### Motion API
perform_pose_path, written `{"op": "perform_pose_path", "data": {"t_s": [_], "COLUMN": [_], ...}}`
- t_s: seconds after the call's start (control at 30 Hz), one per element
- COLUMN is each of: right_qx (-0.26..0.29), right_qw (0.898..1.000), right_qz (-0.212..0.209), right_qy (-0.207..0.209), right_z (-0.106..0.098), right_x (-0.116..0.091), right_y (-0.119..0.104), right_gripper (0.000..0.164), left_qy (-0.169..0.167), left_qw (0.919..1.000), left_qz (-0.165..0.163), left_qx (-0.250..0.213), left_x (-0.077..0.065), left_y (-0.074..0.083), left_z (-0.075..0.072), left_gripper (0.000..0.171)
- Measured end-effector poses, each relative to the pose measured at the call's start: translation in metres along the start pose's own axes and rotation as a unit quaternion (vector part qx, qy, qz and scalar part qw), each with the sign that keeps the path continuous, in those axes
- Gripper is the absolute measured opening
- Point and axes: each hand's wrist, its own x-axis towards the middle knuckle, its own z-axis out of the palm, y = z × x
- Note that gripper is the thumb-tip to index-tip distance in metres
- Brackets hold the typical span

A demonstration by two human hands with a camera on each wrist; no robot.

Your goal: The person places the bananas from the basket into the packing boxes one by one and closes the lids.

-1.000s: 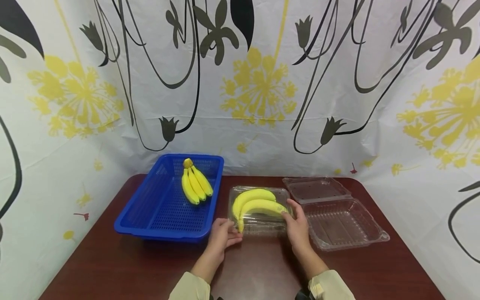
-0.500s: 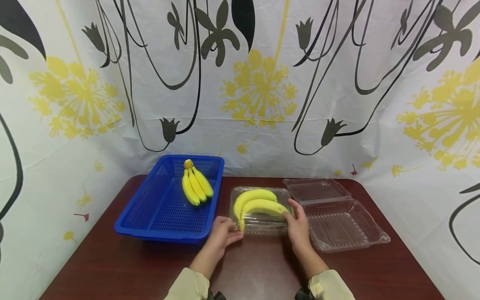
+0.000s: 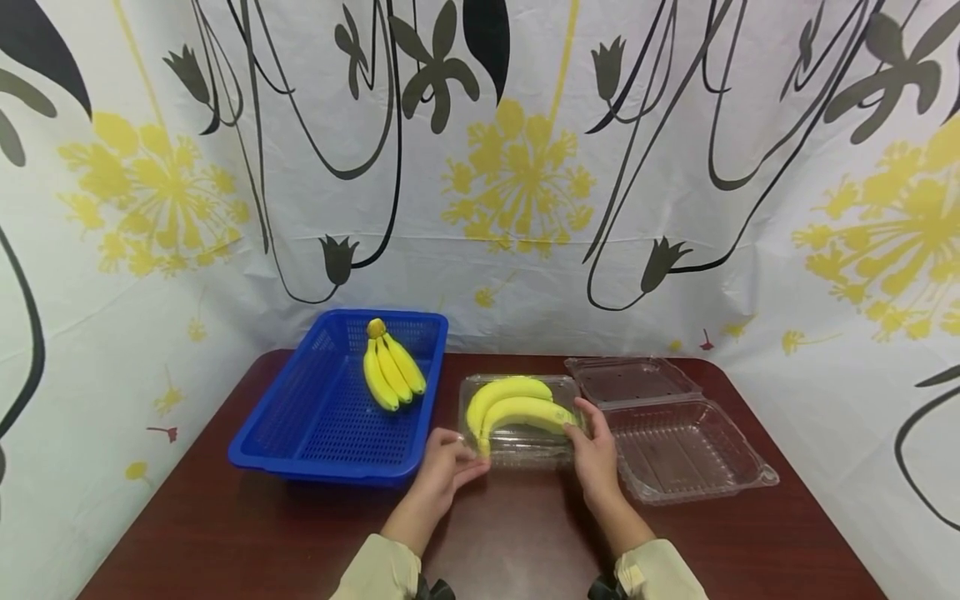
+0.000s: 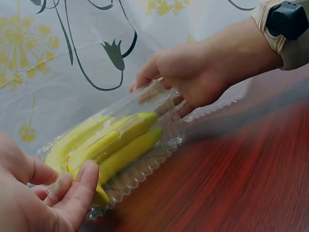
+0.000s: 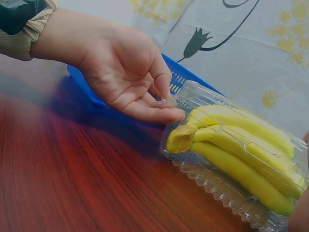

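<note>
A bunch of yellow bananas (image 3: 525,410) lies inside a clear plastic clamshell box (image 3: 566,387) on the table, with the lid down over it. My left hand (image 3: 442,471) is at the box's near left corner. In the right wrist view, the thumb and fingers of that left hand (image 5: 123,72) pinch the clear plastic edge by the stem end. My right hand (image 3: 596,450) grips the box's right end, its thumb on the near side and fingers farther back. The left wrist view shows the right hand (image 4: 193,72) there, with some fingertips hidden behind plastic.
To the left stands a blue perforated basket (image 3: 322,417) holding another banana bunch (image 3: 392,371). An open clear clamshell box (image 3: 690,446) lies to the right, its lid folded back. Everything rests on a dark red-brown table (image 3: 510,542), with a patterned cloth (image 3: 525,308) hanging behind.
My left hand has shifted very slightly right and up along the box's near left corner. The right hand, box and basket stay nearly in place.
</note>
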Motion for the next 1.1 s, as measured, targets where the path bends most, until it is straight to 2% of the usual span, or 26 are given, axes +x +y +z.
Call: {"op": "perform_pose_path", "data": {"t_s": [0.17, 0.4, 0.6, 0.8, 0.9, 1.1], "right_qx": [0.002, 0.007, 0.008, 0.004, 0.004, -0.011], "right_qw": [1.000, 1.000, 1.000, 1.000, 1.000, 1.000], "right_qz": [0.000, 0.004, 0.003, 0.007, 0.007, 0.000], "right_qy": [0.001, 0.002, 0.003, 0.001, 0.003, 0.016], "right_z": [0.001, 0.001, 0.002, 0.002, 0.002, -0.003], "right_x": [0.001, 0.001, 0.001, 0.000, -0.002, -0.013], "right_y": [0.001, 0.003, 0.001, 0.001, 0.002, 0.007], "right_gripper": [0.047, 0.046, 0.046, 0.046, 0.047, 0.050], "left_qy": [-0.004, -0.008, -0.007, -0.003, -0.003, -0.016], "left_qw": [0.9999, 0.9966, 0.9957, 0.9967, 0.9970, 0.9963], "left_qz": [-0.011, -0.063, -0.041, -0.026, -0.027, -0.053], "left_qx": [-0.004, 0.053, 0.083, 0.077, 0.072, 0.066], "left_x": [0.002, 0.001, 0.003, 0.005, 0.005, 0.002], "left_y": [-0.002, -0.002, 0.000, -0.002, -0.002, -0.001], "left_z": [-0.003, -0.010, -0.010, -0.011, -0.012, -0.015], "left_gripper": [0.030, 0.010, 0.009, 0.009, 0.010, 0.020]}}
